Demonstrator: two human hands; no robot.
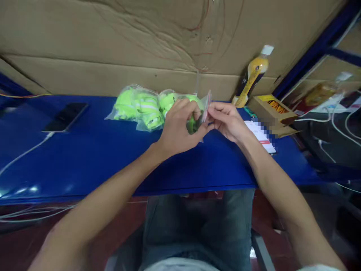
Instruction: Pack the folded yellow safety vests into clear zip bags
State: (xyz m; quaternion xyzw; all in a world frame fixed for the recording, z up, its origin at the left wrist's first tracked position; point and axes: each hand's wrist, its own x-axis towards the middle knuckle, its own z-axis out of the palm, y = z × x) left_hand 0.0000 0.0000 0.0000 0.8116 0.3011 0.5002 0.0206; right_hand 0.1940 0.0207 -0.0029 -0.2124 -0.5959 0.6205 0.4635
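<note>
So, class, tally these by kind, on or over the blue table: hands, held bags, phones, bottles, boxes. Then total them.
Hands: 2 (left hand, right hand)
Held bag: 1
Phones: 2 (dark phone, lit phone)
Bottle: 1
Box: 1
Total: 7

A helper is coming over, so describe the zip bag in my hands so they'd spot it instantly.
On the blue tabletop, find the clear bags of neon-green material by the cardboard wall. At their right end, the zip bag is between the left hand and right hand. Unlike its neighbours, it is held, showing a reddish strip along its edge.
</note>
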